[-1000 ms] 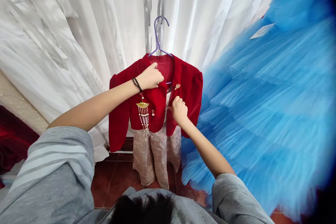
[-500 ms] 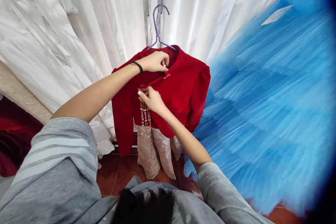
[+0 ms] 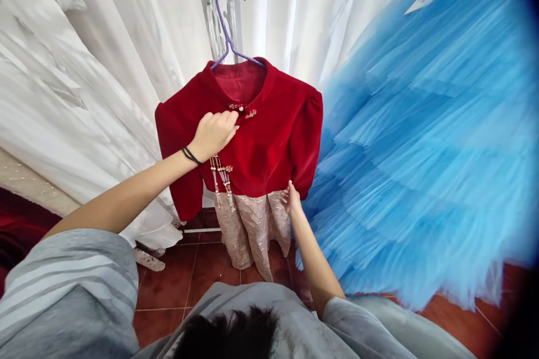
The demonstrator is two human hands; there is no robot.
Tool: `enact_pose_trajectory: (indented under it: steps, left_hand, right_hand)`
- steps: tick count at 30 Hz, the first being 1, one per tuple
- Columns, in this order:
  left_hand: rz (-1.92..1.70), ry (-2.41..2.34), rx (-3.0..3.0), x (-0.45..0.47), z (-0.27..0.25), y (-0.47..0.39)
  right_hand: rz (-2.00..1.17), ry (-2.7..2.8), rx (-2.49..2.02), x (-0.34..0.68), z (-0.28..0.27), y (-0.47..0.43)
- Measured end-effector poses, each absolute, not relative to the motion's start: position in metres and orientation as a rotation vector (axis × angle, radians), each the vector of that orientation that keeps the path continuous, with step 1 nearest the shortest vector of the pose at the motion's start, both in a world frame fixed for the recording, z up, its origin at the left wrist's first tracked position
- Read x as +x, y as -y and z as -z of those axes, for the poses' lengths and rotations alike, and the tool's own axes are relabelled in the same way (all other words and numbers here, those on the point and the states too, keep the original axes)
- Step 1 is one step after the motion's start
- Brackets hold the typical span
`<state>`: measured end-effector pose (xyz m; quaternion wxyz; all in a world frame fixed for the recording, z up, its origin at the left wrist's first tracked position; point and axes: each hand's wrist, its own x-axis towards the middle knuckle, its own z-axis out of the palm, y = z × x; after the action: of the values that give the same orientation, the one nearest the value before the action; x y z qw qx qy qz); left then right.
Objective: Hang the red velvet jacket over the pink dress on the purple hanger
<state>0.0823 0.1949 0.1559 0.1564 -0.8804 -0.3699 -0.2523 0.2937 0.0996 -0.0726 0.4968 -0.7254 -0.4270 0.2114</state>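
Note:
A red velvet jacket with a stand collar hangs from a purple hanger. My left hand, with a black band at the wrist, is closed on the jacket's front edge, just below the beaded collar fastening. Below that hand dangle bead tassels. My right hand is beside the hem and the sleeve cuff, fingers apart and bent, holding nothing that I can see. A pale pink patterned skirt hangs beneath the jacket.
A blue layered tulle dress fills the right side. White drapery hangs at the left and behind, with a metal stand near the hanger. Dark red fabric lies at the far left. Reddish tiles cover the floor.
My left hand has moved from the neck opening down to the front edge. My right hand has left the front fastening and moved right and down to the hem. The view has shifted.

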Motion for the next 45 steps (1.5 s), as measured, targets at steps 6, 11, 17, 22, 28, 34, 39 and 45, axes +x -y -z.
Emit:
enact_pose_trajectory:
  steps: [6,11,17,22,28,34,39,45]
  left_hand:
    - [0.711,1.134,-2.834,0.054,-0.204,-0.215]
    - [0.446,1.352,-2.539,0.054,-0.192,-0.214]
    - [0.772,1.160,-2.385,0.027,-0.206,-0.200]
    - [0.910,0.800,-2.313,0.028,-0.225,-0.213]
    - [1.216,0.939,-2.476,0.045,-0.235,-0.255]
    - [1.335,1.100,-2.664,0.037,-0.238,-0.268]
    - [1.244,1.114,-2.541,0.038,-0.228,-0.242]
    - [1.054,1.078,-2.315,0.057,-0.216,-0.232]
  right_hand:
    - [-0.997,0.660,-1.234,0.318,0.105,-0.097]
    - [-1.067,0.667,-1.434,0.328,0.110,-0.088]
    - [-0.177,1.201,-1.490,0.360,-0.035,-0.072]
    - [0.583,1.839,-1.227,0.331,-0.170,-0.110]
    - [0.752,1.986,-1.234,0.318,-0.232,-0.195]
    - [0.387,1.872,-1.178,0.331,-0.228,-0.228]
    - [0.516,1.904,-1.264,0.312,-0.215,-0.212]
    - [0.753,1.920,-1.361,0.264,-0.204,-0.202]
